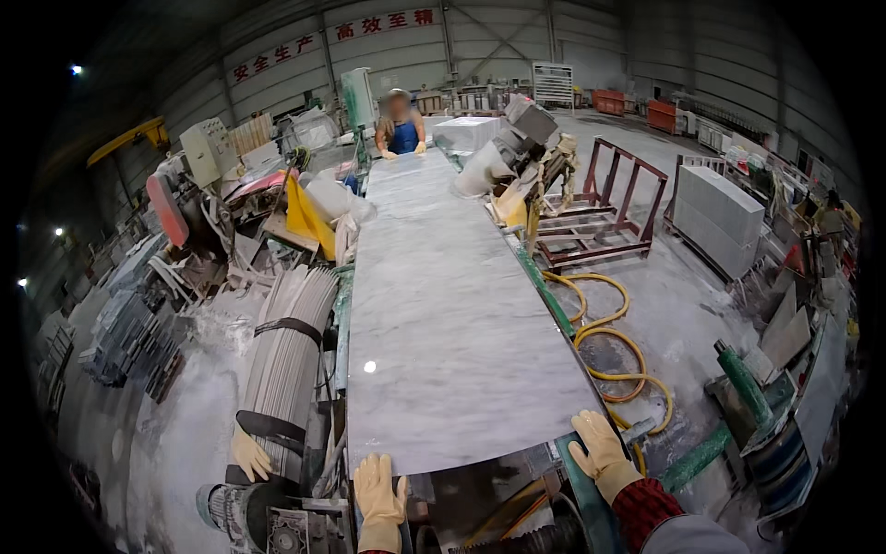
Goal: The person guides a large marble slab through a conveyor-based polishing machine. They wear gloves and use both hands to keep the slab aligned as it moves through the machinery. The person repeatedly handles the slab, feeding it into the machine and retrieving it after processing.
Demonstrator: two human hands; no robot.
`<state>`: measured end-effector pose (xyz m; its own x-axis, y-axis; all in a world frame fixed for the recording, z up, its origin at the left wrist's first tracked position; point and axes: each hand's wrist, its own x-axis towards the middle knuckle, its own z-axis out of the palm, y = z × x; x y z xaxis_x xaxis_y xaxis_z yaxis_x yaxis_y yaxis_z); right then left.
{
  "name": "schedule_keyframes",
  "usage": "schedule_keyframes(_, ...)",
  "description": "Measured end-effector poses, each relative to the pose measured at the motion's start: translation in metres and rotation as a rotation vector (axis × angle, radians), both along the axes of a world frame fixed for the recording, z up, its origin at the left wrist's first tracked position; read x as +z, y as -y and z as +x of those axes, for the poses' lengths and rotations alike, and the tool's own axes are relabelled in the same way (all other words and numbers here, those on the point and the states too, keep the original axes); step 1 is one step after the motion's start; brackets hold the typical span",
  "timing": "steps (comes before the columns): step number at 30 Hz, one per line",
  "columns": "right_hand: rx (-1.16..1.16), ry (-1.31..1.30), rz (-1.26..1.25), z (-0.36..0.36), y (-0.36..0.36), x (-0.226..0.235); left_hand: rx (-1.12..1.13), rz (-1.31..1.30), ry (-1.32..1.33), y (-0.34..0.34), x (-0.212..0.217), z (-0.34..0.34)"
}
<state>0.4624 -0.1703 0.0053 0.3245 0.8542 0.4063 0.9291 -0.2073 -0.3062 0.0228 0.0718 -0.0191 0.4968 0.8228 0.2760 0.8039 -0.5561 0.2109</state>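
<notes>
A long grey-white marble slab lies flat on a roller table and stretches away from me. My left hand, in a cream glove, rests with fingers spread against the slab's near edge. My right hand, also gloved, with a red cuff, lies open at the slab's near right corner on the green rail. At the far end a person in a blue apron has both gloved hands on the slab.
A strapped bundle of thin stone strips lies left of the table, with another cream glove beside it. A yellow hose coils on the dusty floor at right. Beyond it stand a red metal rack, stacked grey slabs and a cutting machine.
</notes>
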Motion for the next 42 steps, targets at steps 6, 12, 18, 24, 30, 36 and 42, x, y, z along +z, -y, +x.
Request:
schedule_keyframes(6, 0.001, 0.005, -0.012, -0.001, -0.003, 0.007, 0.000, 0.076, -0.007, 0.001, -0.007, -0.004)
schedule_keyframes(12, 0.008, 0.082, -0.001, 0.002, -0.006, 0.008, -0.016, 0.087, -0.012, -0.002, -0.005, -0.001)
schedule_keyframes(18, 0.015, 0.029, -0.118, 0.005, -0.014, 0.030, -0.019, 0.059, -0.065, -0.001, 0.008, -0.003)
schedule_keyframes(24, 0.049, 0.130, -0.009, 0.007, -0.015, 0.019, -0.019, 0.051, -0.014, 0.008, 0.005, -0.002)
schedule_keyframes(30, 0.054, 0.089, -0.036, 0.007, -0.013, 0.019, -0.016, 0.080, -0.022, 0.010, 0.003, -0.004)
schedule_keyframes(36, 0.050, 0.076, -0.029, 0.009, -0.011, 0.015, -0.022, 0.078, -0.037, 0.012, 0.003, -0.004)
schedule_keyframes(42, 0.040, 0.074, -0.016, 0.009, -0.008, 0.009, -0.012, 0.047, -0.034, 0.015, 0.008, -0.004)
